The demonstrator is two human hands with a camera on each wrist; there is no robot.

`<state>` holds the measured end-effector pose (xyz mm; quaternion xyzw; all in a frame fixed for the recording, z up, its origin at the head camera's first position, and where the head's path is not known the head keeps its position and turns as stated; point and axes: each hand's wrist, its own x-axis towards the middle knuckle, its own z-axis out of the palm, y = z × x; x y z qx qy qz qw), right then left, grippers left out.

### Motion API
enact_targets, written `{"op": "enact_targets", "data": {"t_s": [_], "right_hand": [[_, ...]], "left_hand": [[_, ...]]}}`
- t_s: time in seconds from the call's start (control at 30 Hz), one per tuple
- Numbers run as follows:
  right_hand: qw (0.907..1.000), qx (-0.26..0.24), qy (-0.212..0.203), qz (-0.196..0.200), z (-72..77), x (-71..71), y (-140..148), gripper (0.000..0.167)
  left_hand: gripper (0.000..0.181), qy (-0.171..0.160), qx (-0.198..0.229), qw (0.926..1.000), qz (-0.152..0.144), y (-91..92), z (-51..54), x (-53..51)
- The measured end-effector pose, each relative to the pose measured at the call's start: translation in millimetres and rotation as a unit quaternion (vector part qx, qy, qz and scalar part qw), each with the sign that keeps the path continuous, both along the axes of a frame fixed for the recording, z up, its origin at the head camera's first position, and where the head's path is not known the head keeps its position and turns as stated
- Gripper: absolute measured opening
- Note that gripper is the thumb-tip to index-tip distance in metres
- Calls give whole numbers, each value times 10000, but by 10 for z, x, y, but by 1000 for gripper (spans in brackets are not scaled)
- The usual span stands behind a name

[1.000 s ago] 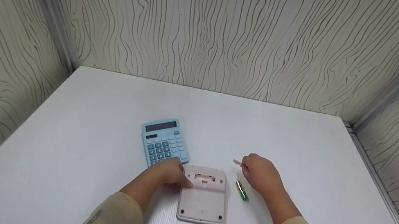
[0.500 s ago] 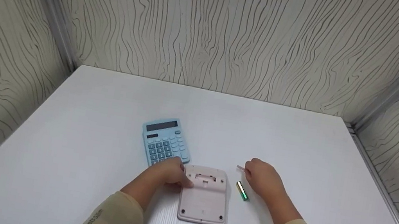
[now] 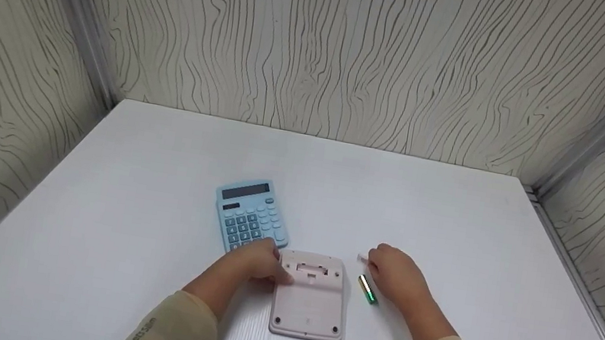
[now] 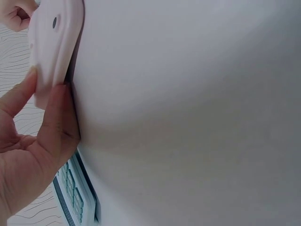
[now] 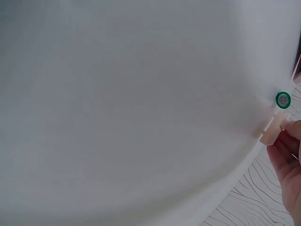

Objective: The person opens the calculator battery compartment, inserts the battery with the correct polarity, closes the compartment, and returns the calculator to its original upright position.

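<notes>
A pink calculator [image 3: 309, 306] lies face down on the table, its battery compartment [image 3: 312, 269] uncovered at the far end. My left hand [image 3: 258, 260] grips its left edge, thumb on the back and fingers at the side, as the left wrist view also shows. To the right of the calculator lies a green and gold battery [image 3: 367, 289], its flat end facing the right wrist camera. Just beyond the battery, my right hand [image 3: 396, 273] pinches a small pink battery cover [image 5: 272, 130] between thumb and fingers. In the head view most of that cover is hidden by the fingers.
A light blue calculator [image 3: 251, 214] lies face up behind my left hand, slightly turned. The white table [image 3: 423, 206] meets a wood-grain panel [image 3: 321, 47] at the back, with similar panels at both sides.
My right hand has come slightly nearer with the battery cover, which is now turned and shows less. The left hand, both calculators and the battery stay about where they were.
</notes>
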<state>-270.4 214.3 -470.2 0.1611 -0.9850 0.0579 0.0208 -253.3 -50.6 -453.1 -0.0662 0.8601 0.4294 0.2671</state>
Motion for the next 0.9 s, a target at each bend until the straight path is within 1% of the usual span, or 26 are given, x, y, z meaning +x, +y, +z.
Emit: {"op": "enact_targets", "data": {"t_s": [0.1,0.2,0.3,0.4,0.6,0.73,0.83,0.9], "right_hand": [[9998,130,77,112,-21,7,23,6],[9995,232,158,131,-39,13,49,8],[9995,242,170,122,-44,12,70,9],[9998,145,100,75,-35,6,81,9],[9999,-92,-50,-9,-1,-1,91,7],[9998,-174,23,133,35,-10,93,3],[9995,-215,-17,231,88,-6,86,8],[9993,-215,-150,278,133,5,77,11]], "left_hand": [[39,26,1,10000,-29,3,-2,1],[38,57,-16,10000,-61,5,-7,-2],[37,55,-43,10000,-55,8,-7,-5],[38,46,-90,9999,-58,12,-9,-8],[40,10,-126,9999,-56,10,-12,-17],[40,-10,-98,9999,-30,8,-22,-24],[41,6,-89,10000,-19,8,-27,-25],[41,9,-94,10000,-13,10,-30,-23]]}}
